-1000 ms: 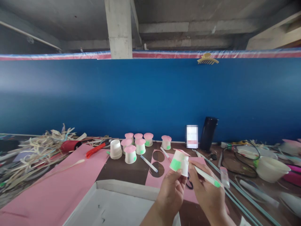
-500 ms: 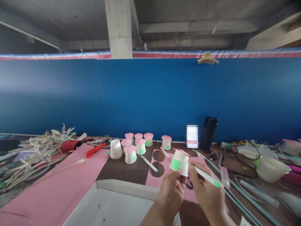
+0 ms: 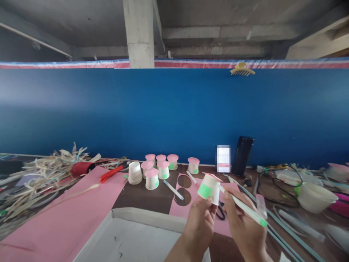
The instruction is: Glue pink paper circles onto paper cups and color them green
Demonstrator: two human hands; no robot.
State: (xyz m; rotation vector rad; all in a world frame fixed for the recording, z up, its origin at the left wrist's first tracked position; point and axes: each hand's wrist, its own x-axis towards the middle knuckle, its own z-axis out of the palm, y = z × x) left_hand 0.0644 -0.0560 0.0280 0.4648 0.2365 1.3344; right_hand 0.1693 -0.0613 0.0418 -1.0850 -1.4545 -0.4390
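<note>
My left hand [image 3: 200,220] holds up a small white paper cup [image 3: 209,187], upside down, with a green patch on its side and a pink disc on top. My right hand [image 3: 247,225] grips a white marker with a green end [image 3: 242,206], its tip touching the cup's right side. Behind, a group of several similar pink-topped cups [image 3: 159,168] stands on the brown table, with one plain white cup [image 3: 135,173] beside them.
A pink paper sheet [image 3: 68,214] lies at left and another with round cut-outs [image 3: 185,191] under my hands. A white tray [image 3: 131,236] sits in front. Straw strips [image 3: 40,174], a red cutter [image 3: 110,174], a black bottle [image 3: 243,155], cables and a white bowl [image 3: 315,196] crowd the sides.
The marker has tilted, its green end dropping lower and further right. The cup and both hands shifted slightly right.
</note>
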